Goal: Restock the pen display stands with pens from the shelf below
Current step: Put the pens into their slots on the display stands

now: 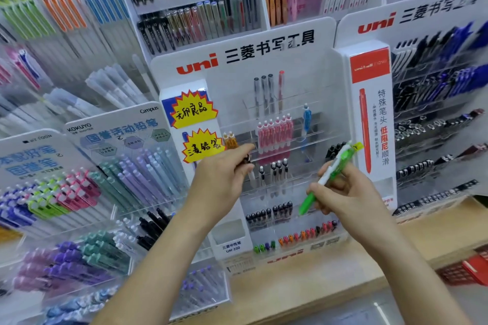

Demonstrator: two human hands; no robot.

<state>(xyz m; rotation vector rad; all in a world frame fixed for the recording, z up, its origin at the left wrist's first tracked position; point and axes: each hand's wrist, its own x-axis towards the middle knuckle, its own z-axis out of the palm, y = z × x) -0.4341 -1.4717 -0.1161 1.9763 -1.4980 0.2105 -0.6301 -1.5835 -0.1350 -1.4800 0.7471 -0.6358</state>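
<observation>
Diagonally, the green pen [343, 159] points tip down-left.

Green pen [342, 160]: translucent green barrel, white clip, yellow top. Pinched between the right fingers [323, 190], tilted, tip down-left below them, top up-right above. Dark pen [248, 159]: mostly hidden, pinched at the left fingers [237, 153]. Stand [232, 97]: white, clear tiers, partly filled, just beyond both sets of fingers.

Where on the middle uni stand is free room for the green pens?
Free: the top row right of the red pen; the gap between orange pens and pink pens; the wooden shelf before the stand. Crowded: the bottom rows.
</observation>
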